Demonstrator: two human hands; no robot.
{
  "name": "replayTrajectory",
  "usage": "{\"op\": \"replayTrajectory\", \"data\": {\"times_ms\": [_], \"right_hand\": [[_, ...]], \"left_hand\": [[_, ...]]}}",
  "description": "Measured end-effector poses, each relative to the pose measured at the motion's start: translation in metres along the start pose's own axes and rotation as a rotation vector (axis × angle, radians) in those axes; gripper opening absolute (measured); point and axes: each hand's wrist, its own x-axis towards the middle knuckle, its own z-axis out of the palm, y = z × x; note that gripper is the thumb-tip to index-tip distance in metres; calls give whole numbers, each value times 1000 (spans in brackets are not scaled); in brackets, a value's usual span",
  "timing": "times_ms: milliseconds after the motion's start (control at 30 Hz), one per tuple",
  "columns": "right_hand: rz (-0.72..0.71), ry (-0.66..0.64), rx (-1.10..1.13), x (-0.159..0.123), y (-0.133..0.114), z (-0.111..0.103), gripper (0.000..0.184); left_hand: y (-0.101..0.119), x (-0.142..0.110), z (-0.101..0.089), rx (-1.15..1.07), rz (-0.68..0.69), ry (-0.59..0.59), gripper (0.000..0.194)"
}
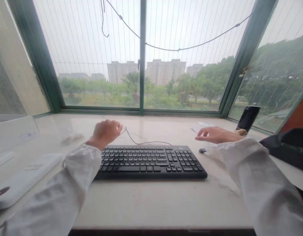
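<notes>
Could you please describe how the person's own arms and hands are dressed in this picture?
Both arms are covered by loose, long white sleeves, gathered at the wrists. The left hand and the right hand are bare, with no gloves; no rings or watch can be made out. The fabric looks plain and slightly crumpled, without markings.

Both arms were covered to the wrist in loose white sleeves of thin, slightly creased fabric, gathered at the cuffs; the left hand (106, 132) and right hand (214, 134) were bare, without gloves or rings, and a tan band showed at the right wrist
</notes>
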Motion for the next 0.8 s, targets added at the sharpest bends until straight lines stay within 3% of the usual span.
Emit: {"op": "replayTrajectory", "data": {"times_ms": [67,233,333,433,567,700,733,800], "right_hand": [[-61,-123,42,5,25,12,35],[-112,-216,115,7,60,29,33],[-106,-352,115,5,58,31,24],[-130,-391,100,-5,42,25,20],[-272,-41,148,-15,15,13,16],[-173,467,148,-5,1,18,8],[-151,501,155,0,1,22,8],[-146,430,173,7,6,31,12]], "left_hand": [[1,0,2,18,13,4,49],[4,1,5,37,10,-20,49],[4,2,5,36,0,-51,48],[3,3,4,35,-2,-49,48],[3,2,5,19,-3,-26,47],[4,2,8,-3,-4,-40,47],[5,1,8,-4,-2,-44,47],[5,1,9,-7,10,-45,47]]}}
